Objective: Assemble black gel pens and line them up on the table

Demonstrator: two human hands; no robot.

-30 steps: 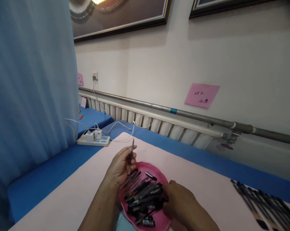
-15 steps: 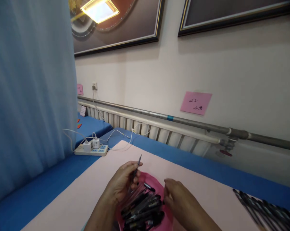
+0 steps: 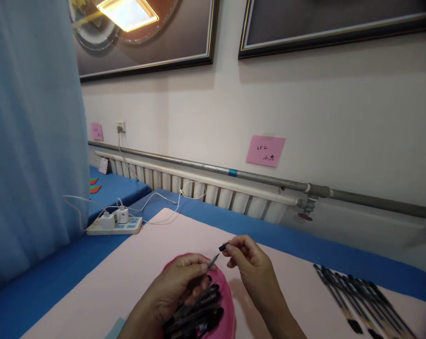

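Between its thumb and fingers my left hand (image 3: 184, 280) grips a pen (image 3: 213, 261), its bare tip pointing up and to the right. My right hand (image 3: 250, 259) pinches a small black pen cap (image 3: 223, 246) just off that tip. Cap and tip are very close; whether they touch I cannot tell. Under my left hand is a pink basket (image 3: 229, 301) with several black and clear pen parts (image 3: 202, 310) in it, partly hidden by the hand and wrist.
Several black pens (image 3: 361, 296) lie in a row on the pink sheet (image 3: 290, 287) at right. A white power strip (image 3: 116, 227) with plugged chargers and cables stands on the blue surface at left. Behind run a radiator (image 3: 213, 195) and a pipe (image 3: 269, 180); a blue curtain (image 3: 32, 141) hangs left.
My right hand has risen from the basket's right edge to the pen tip, and a black cap now shows in its fingers. The view has turned somewhat to the right.
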